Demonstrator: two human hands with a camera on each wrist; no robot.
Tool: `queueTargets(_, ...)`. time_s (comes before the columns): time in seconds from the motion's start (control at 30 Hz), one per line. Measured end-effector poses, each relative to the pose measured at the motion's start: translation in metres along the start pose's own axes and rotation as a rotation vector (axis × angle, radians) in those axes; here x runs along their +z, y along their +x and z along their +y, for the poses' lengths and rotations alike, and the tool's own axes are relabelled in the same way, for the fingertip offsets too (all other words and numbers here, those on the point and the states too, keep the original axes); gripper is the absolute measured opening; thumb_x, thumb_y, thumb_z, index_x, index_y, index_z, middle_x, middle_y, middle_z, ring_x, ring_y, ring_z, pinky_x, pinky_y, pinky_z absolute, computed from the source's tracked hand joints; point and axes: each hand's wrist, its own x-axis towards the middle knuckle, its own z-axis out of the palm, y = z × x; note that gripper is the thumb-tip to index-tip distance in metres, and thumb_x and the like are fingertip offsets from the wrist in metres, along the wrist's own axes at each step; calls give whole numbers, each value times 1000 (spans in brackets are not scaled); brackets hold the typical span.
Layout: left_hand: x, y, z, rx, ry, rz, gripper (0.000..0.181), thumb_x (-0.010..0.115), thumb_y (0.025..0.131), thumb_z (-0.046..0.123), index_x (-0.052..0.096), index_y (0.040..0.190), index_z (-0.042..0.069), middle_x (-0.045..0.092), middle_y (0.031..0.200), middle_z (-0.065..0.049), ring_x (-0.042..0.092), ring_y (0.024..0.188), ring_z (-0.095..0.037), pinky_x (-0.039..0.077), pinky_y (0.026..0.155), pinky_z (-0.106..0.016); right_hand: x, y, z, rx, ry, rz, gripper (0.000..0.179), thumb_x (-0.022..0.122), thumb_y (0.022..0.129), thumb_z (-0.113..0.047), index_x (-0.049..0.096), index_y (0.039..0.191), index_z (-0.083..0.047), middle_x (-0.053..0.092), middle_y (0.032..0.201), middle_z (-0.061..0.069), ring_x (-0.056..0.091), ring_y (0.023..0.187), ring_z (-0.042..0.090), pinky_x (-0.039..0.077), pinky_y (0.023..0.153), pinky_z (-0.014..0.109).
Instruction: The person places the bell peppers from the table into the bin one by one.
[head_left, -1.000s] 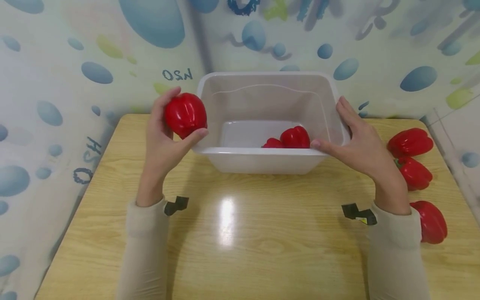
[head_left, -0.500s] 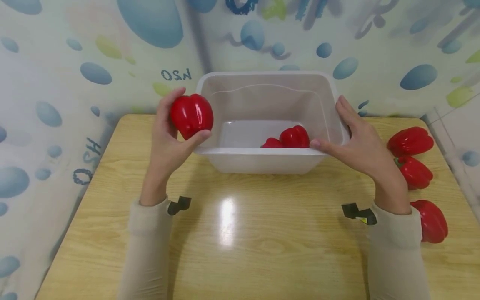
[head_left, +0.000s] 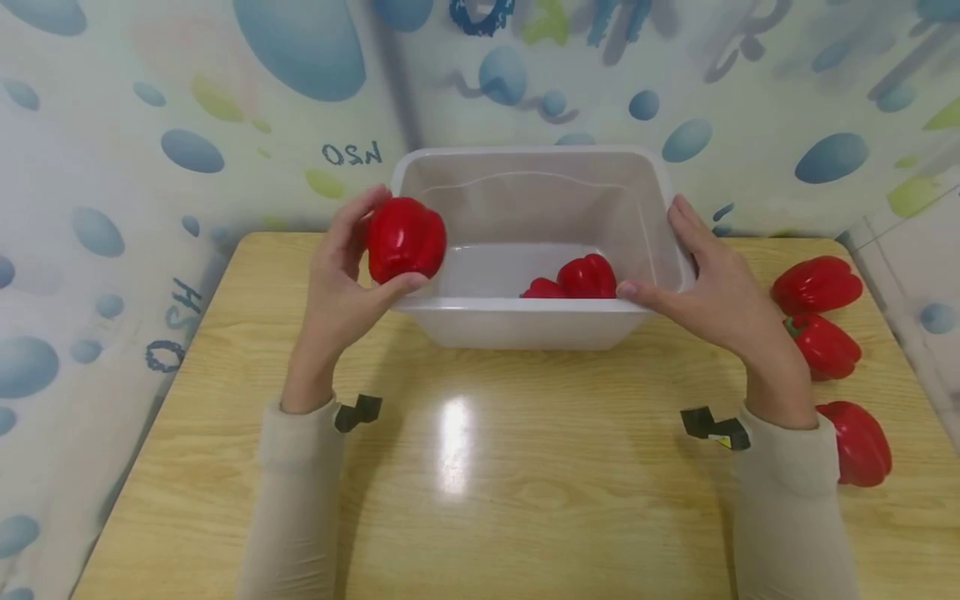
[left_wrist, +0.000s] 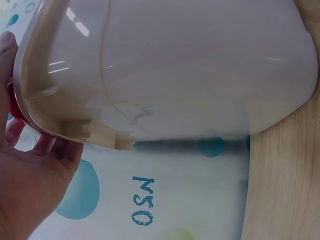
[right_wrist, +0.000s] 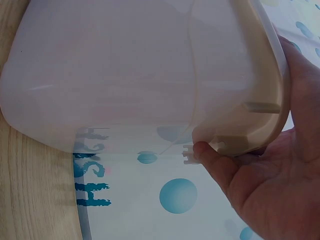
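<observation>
A glossy red bell pepper (head_left: 407, 240) is in my left hand (head_left: 341, 287), held between thumb and fingers over the left rim of a white plastic tub (head_left: 525, 327). Only a red sliver of that bell pepper (left_wrist: 14, 104) shows behind the tub's edge in the left wrist view. At the opposite end, my right hand (head_left: 723, 296) grips the tub's right rim, thumb at the front corner and fingers along the side. Inside the tub, two red bell peppers (head_left: 587, 277) lie near the front right, partly hidden by the front wall.
More red bell peppers lie along the right of the wooden table (head_left: 480, 500): one at the back (head_left: 817, 283), one green-stemmed pepper (head_left: 827, 347), and one pepper (head_left: 861, 443) partly behind the right sleeve. A patterned wall (head_left: 285, 150) rises behind the tub.
My left hand has carried the bell pepper to the right, from beside the tub to over its left rim. My right hand keeps its hold on the tub.
</observation>
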Motion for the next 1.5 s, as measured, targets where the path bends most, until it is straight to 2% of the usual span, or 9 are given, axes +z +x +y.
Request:
queueTargets(0.13,0,-1,-2,-1,-1,2,79,81,81,-14,52,152,4,56,153,-23,58,138,-37,46,121,-35,1,0,0,3,1,-3,110,81,88,-50,7,169,-40,13,180,-1,40,146,47,49,103,76)
queueTargets(0.4,-2,-1,-3,10,13,43,66,78,86,-9,55,148,-1,58,149,-25,57,138,-38,46,122,-39,0,0,1,7,0,-3,109,81,88,-50,9,169,-40,12,181,-2,39,147,47,47,104,76)
queueTargets(0.53,-2,-1,-3,27,0,60,62,75,88,-7,54,147,-2,56,148,-29,55,138,-42,44,123,-47,0,1,0,7,0,-6,110,81,88,-49,8,169,-39,13,181,0,40,146,48,48,104,76)
queueTargets(0.7,-2,-3,0,14,-6,68,62,75,89,-3,54,148,0,59,148,-19,55,139,-37,44,123,-48,0,0,1,8,2,-5,110,81,89,-49,7,169,-39,13,180,1,40,145,47,48,104,76)
queueTargets(0.8,-2,-5,3,-14,29,69,63,75,90,-2,54,149,0,60,149,-13,56,139,-27,44,123,-43,0,-1,2,3,7,-5,109,80,89,-50,7,169,-39,13,180,1,40,145,48,47,104,77)
queueTargets(0.93,-4,-9,6,-56,105,74,62,75,91,0,53,150,-1,59,151,-12,55,138,-16,44,122,-40,2,0,2,-14,23,-1,107,80,90,-50,8,169,-42,16,180,-1,41,143,46,47,104,77)
queueTargets(1.07,-5,-12,8,-88,162,63,62,75,94,5,53,152,2,58,151,-11,54,141,-19,44,121,-42,1,0,2,-21,26,2,105,79,90,-51,9,168,-43,15,180,-3,41,143,45,46,104,77)
queueTargets(1.23,-4,-14,4,-81,203,54,63,76,95,10,53,152,3,57,151,-15,53,143,-28,43,122,-53,1,0,1,-25,24,-1,105,80,90,-50,10,168,-42,14,180,-4,40,145,46,45,104,78)
queueTargets(1.5,-2,-9,-4,-98,249,-11,61,76,96,14,54,152,2,57,148,-14,53,136,-20,51,115,-50,1,0,2,-18,24,-2,104,79,91,-50,10,168,-43,12,180,-7,38,147,46,43,106,78)
